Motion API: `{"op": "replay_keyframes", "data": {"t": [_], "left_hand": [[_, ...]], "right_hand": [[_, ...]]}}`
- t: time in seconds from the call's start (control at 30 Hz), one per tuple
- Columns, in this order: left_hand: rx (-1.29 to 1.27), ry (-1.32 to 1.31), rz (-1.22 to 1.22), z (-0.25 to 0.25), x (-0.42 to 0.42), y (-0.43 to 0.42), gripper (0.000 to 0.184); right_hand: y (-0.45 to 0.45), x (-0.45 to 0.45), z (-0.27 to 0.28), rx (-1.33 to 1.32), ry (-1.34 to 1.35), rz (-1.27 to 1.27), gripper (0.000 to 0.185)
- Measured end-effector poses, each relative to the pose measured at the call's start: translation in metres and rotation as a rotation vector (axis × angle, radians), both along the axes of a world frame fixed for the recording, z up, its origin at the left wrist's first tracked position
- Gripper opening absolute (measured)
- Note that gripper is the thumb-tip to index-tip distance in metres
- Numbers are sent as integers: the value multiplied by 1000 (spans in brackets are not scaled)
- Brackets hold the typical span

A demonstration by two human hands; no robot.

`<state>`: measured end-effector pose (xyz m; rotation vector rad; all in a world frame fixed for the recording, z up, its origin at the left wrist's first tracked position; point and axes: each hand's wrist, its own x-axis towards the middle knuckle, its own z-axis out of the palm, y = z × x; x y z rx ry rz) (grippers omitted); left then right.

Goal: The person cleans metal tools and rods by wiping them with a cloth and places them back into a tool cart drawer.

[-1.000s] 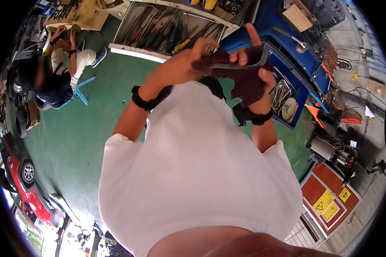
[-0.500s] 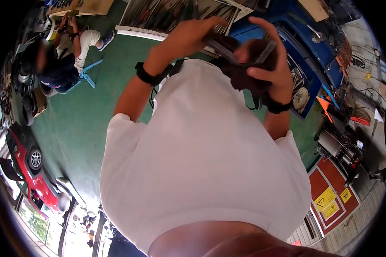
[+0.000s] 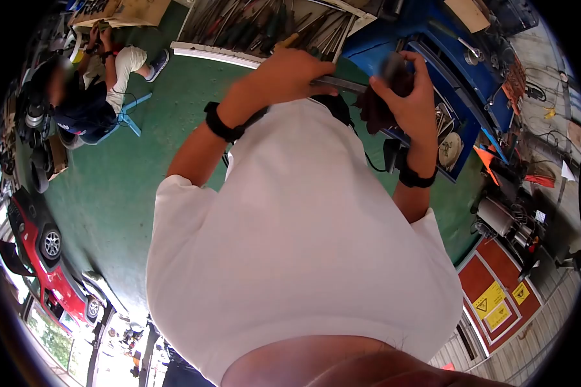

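My left hand (image 3: 290,77) is closed on one end of a grey metal bar (image 3: 343,84), which runs across to the right. My right hand (image 3: 412,103) grips a dark maroon cloth (image 3: 376,111) wrapped around the bar's other part. A blurred dark end sticks up between the thumb and fingers of that hand; its shape cannot be made out. Both hands are in front of my chest, near an open drawer of long-handled tools (image 3: 239,32).
A blue tool cabinet (image 3: 445,39) with an open drawer stands at the right. Another person (image 3: 84,97) sits on a blue stool at the left. A red car (image 3: 55,284) is at the lower left, and a red-brown panel with yellow labels (image 3: 507,284) at the lower right.
My hands have moved further apart along the bar. The cloth, spread between both hands earlier, is now bunched at my right hand. The view has also shifted slightly.
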<state>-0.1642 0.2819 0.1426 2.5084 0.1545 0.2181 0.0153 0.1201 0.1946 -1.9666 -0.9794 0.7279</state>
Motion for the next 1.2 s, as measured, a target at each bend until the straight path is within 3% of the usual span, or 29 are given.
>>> {"op": "replay_keyframes", "data": {"t": [0.1, 0.2, 0.27, 0.3, 0.37, 0.4, 0.43, 0.53, 0.57, 0.63, 0.67, 0.73, 0.77, 0.83, 0.87, 0.9, 0.93, 1.0, 1.03, 1.1, 1.2], "left_hand": [[46, -27, 59, 12, -4, -14, 48], [93, -68, 113, 26, -7, -22, 54], [6, -105, 96, 35, -6, -20, 53], [12, -110, 95, 36, -5, -20, 53], [-391, -19, 34, 36, -1, -25, 52], [-580, -179, -9, 29, 4, -31, 52], [-572, -187, 0, 25, 5, -29, 52], [-932, -74, -90, 9, 5, -25, 51], [-925, -76, -91, 0, 5, -23, 51], [-1151, -37, -97, -6, 6, -16, 49], [-1145, -44, -96, -8, 5, -12, 49], [-665, -21, 6, -2, -1, -1, 52], [-665, -23, 11, -3, -5, 4, 52], [-90, -116, 13, -6, -12, 16, 51], [-93, -116, 16, -5, -17, 18, 51], [71, -48, -3, -2, -22, 20, 54], [239, 20, -24, 1, -25, 22, 57], [343, 30, -57, 6, -28, 26, 55], [443, 41, -86, 7, -30, 24, 53], [447, 39, -104, 8, -29, 25, 51], [471, 36, -115, 5, -28, 17, 51]], "right_hand": [[3, 3, -5, 50, -118, -109, 49], [5, -4, 15, 126, 14, -169, 53], [11, -9, 29, 259, 375, -173, 61], [12, -8, 23, 266, 371, -172, 61], [14, -1, -4, 662, 1075, 149, 74], [26, -7, -10, 831, 1311, 359, 82], [31, -11, -9, 829, 1311, 374, 82], [39, -26, 5, 804, 1253, 203, 92], [41, -26, 4, 809, 1251, 209, 92], [45, -24, -3, 829, 1369, 224, 79], [44, -23, -1, 829, 1367, 233, 79], [38, -19, 3, 571, 1231, 39, 71], [36, -14, -1, 568, 1232, 44, 71], [33, -1, -15, 292, 1051, 8, 69], [32, 2, -25, 212, 958, -22, 68], [29, -1, -27, 209, 959, -22, 68], [27, -6, -27, 143, 669, 16, 66], [26, -12, -36, 95, 245, 90, 59], [23, -15, -37, 92, 251, 83, 59], [24, -21, -32, -128, -87, 100, 58], [30, -25, -25, -209, -253, 104, 55]]}}
